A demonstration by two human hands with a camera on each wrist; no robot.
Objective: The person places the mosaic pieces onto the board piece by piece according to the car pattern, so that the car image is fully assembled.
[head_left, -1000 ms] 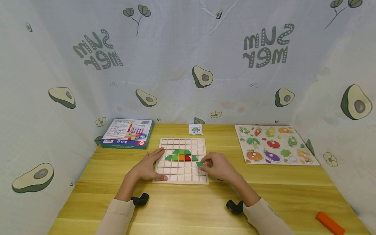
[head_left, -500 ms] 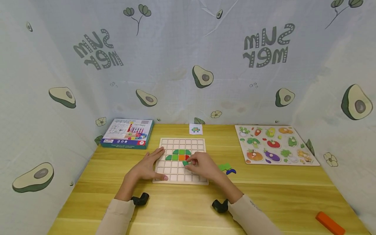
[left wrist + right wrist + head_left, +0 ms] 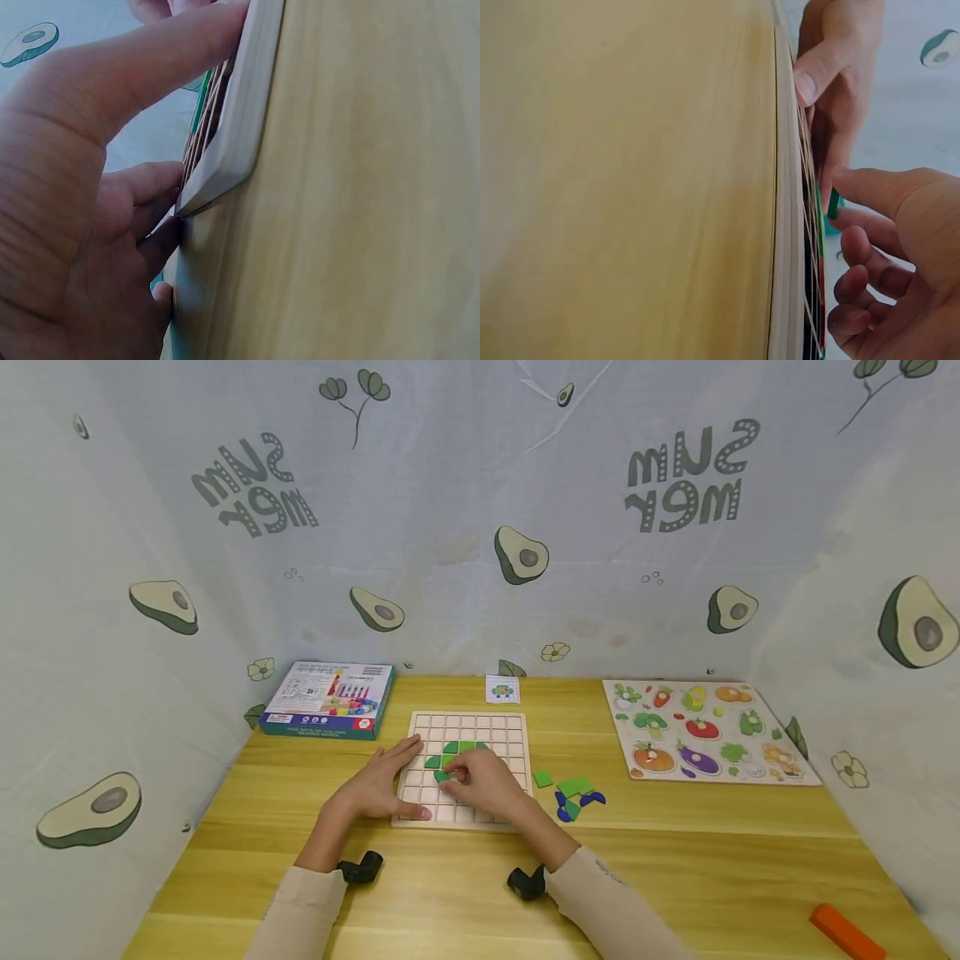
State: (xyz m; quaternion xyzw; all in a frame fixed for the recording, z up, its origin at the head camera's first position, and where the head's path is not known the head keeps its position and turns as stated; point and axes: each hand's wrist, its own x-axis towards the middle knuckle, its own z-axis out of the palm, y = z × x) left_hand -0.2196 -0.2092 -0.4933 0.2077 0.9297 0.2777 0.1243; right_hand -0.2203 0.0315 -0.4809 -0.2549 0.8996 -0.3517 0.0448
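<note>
A square wooden grid board (image 3: 414,793) lies on the table, with several green tiles (image 3: 467,747) set in its middle cells. My left hand (image 3: 378,787) rests spread on the board's left side, fingers along the edge and thumb at the near corner. In the left wrist view, that hand (image 3: 82,142) touches the board's rim (image 3: 251,112). Between thumb and index finger, my right hand (image 3: 483,783) pinches a dark green rounded tile (image 3: 441,776) over the cells below the pattern. The right wrist view shows this tile (image 3: 833,202) edge-on. The right hand covers part of the pattern.
Loose green tiles (image 3: 574,787) and blue pieces (image 3: 592,797) lie right of the board. A pattern card (image 3: 502,689) is behind it. A box (image 3: 326,700) stands back left, a vegetable puzzle board (image 3: 712,731) back right, and an orange block (image 3: 847,931) front right.
My right hand has moved left across the board with the green tile, from the right edge to the left-middle cells. Loose tiles it hid now show. The left hand stays put.
</note>
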